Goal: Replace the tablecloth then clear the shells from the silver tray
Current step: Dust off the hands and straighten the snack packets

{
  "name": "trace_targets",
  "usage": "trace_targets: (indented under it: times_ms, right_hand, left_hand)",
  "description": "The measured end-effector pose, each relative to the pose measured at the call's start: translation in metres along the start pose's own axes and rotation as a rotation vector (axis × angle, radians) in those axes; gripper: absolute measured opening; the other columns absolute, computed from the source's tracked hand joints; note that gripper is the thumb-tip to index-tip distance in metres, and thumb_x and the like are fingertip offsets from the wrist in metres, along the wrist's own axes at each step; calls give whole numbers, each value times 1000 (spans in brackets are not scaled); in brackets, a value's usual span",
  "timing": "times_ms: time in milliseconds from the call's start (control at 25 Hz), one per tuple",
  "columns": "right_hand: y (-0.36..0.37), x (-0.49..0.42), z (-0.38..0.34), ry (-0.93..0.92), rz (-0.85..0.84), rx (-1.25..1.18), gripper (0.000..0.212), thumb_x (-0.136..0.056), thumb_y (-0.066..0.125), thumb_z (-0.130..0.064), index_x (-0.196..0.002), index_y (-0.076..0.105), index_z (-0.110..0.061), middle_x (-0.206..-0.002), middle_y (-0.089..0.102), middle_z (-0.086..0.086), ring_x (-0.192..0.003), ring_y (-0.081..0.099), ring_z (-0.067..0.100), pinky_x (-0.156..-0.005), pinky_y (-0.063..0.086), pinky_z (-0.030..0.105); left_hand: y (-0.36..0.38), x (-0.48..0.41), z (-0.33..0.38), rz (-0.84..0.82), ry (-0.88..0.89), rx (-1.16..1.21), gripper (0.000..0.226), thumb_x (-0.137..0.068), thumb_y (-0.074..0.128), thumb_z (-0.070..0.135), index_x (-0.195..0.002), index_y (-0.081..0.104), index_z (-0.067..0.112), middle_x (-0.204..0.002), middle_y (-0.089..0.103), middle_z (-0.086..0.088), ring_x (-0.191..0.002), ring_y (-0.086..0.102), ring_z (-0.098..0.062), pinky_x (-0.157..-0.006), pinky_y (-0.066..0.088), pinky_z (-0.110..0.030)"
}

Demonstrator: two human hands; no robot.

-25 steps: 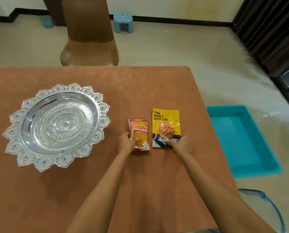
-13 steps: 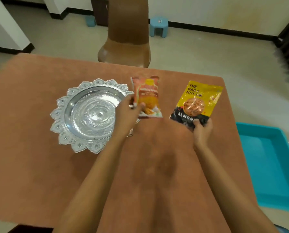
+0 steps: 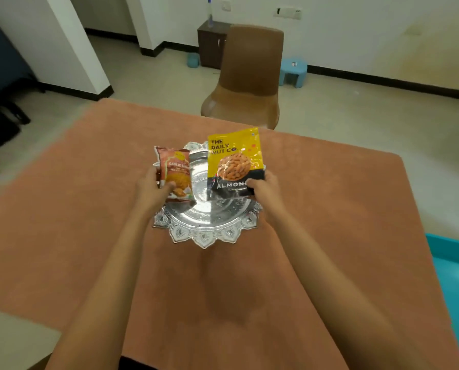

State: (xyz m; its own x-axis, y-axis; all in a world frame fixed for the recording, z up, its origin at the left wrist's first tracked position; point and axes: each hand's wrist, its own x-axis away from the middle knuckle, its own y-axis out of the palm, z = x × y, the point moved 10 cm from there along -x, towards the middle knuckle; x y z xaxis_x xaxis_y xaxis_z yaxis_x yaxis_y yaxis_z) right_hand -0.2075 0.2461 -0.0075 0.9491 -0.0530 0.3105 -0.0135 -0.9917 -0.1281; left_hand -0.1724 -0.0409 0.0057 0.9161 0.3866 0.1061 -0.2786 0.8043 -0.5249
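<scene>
With the cloth [image 3: 89, 209] spread flat and the tray [image 3: 204, 233] on it showing no shells, the task looks all but done: the left hand [image 3: 153, 190] grips an orange packet [image 3: 176, 169] and the right hand [image 3: 263, 188] an almond packet [image 3: 233, 161], both held over the tray

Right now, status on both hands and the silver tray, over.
Copy: left hand grips orange snack packet, right hand grips yellow almond pouch. Both over silver tray on brown tablecloth. No shells visible; packets hide part of tray.
</scene>
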Motion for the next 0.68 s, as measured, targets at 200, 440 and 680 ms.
trace_targets:
  times_ms: [200,440,680]
  right_hand:
    - [16,2,0,-52,112,298,27,-88,52,-14,-112,42,-6,-92,55,7,-83,55,28,-59,40,32]
    - [34,11,-11,-299,171,536,41,-90,54,-12,-123,36,6,-119,42,19,-102,49,32,-72,37,29]
    - [69,23,-18,-691,70,1127,79,-89,36,-45,-152,4,-12,-159,-10,11,-143,-20,31,-114,-20,42]
  left_hand:
    - [6,-4,10,22,86,-57,42,-86,68,12,-124,52,6,-114,62,-7,-90,59,-17,-68,44,-21]
    - [13,6,29,181,304,-309,61,-83,68,8,-135,36,2,-140,37,-20,-128,40,-34,-103,38,-43]
    - [61,8,19,-17,532,-833,71,-92,54,30,-151,18,20,-159,8,-12,-145,-5,-33,-115,0,-52]
